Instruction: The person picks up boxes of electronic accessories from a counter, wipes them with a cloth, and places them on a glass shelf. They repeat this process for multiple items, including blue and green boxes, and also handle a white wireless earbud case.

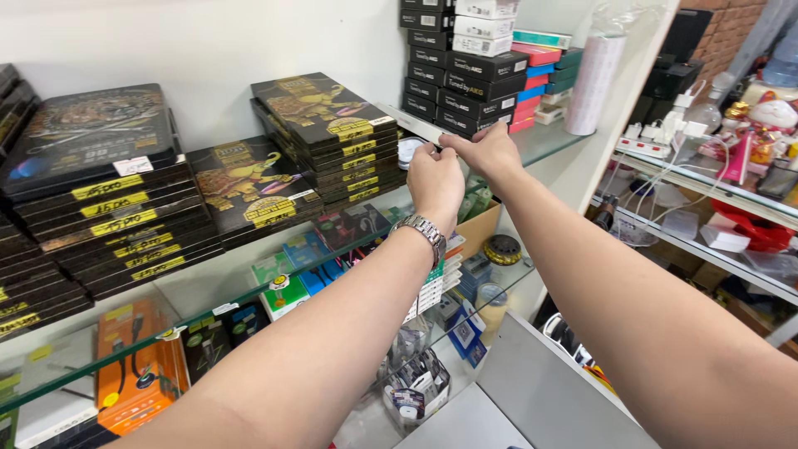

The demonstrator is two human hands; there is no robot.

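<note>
2 bare hands meet above a glass shelf [544,140], fingertips drawn together on 1 long, thin white strip [416,126] that lies along the shelf's front edge; the left hand [435,181] is curled, knuckles toward the camera, thumb and forefinger pinched at the strip's near end; a metal wristwatch [421,231] sits on that wrist; the right hand [490,150] comes in beside it, nearly touching, fingers bent and closed in a pinch at the same spot; how firmly either hand grips the strip cannot be told, since the fingertips hide the contact; the strip runs away from the pinch toward the back of the shelf, on the left hand's outer side; just behind the pinch, a small round white object [407,152] rests on the glass; beyond it, past the left hand, a stack of flat black boxes with yellow labels [332,137] stands on the same shelf; ahead of the right hand rises a pile of small black boxes [465,79], with coloured flat boxes [544,71] next to it and a white perforated roll [592,83] farther on; below the grip, a lower glass shelf holds packaged accessories [307,266] and an orange packet [133,366].
</note>
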